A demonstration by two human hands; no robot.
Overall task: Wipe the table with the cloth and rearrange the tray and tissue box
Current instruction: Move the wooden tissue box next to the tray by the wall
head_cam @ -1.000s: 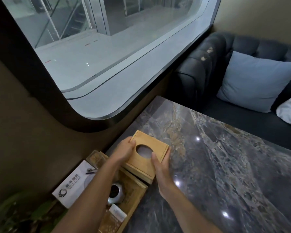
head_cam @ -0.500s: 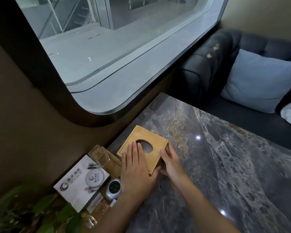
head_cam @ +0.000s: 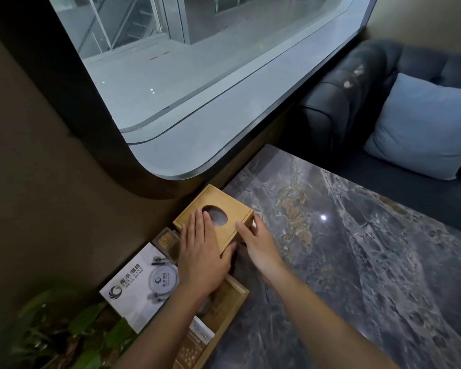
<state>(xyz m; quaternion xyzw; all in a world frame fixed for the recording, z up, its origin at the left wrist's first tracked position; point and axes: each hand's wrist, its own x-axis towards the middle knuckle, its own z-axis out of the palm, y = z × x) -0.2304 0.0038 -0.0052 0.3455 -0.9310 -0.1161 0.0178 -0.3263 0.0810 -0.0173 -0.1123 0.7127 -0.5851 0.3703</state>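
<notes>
Wooden tissue box (head_cam: pixel 225 209) against table (head_cam: pixel 357 262) edge, both hands flat.

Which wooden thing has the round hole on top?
The square bamboo tissue box by the wall, under both hands. The long wooden tray nearer the person is open-topped, holding packets.

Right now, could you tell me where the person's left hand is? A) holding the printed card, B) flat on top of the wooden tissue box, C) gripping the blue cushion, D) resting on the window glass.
B: the left hand lies palm-down with fingers spread on the lid of the wooden tissue box, just beside its oval opening, while the right hand touches the box's near side.
</notes>
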